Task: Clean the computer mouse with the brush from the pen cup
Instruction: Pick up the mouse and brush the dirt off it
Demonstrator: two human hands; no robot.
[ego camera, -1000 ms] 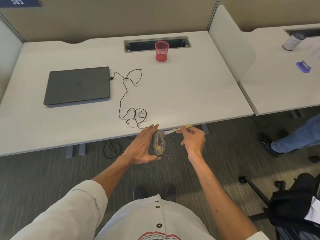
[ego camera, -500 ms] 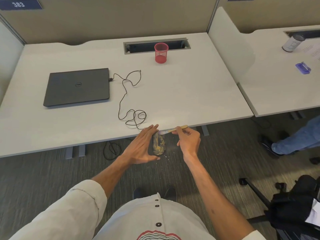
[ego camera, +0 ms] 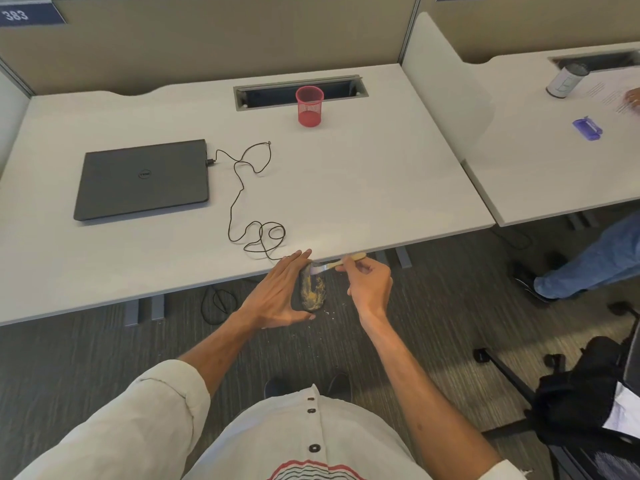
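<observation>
Wooden brush (ego camera: 341, 262) pinched in right hand (ego camera: 370, 286), bristles touching mouse (ego camera: 313, 288).

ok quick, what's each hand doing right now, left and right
Left hand: holding the mouse off the desk edge.
Right hand: closed on the brush, bristles at the mouse's far end.

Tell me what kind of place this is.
Most likely an open-plan office: a numbered partition sign, a white desk with a closed laptop, and a matching neighbouring desk behind a divider.
</observation>
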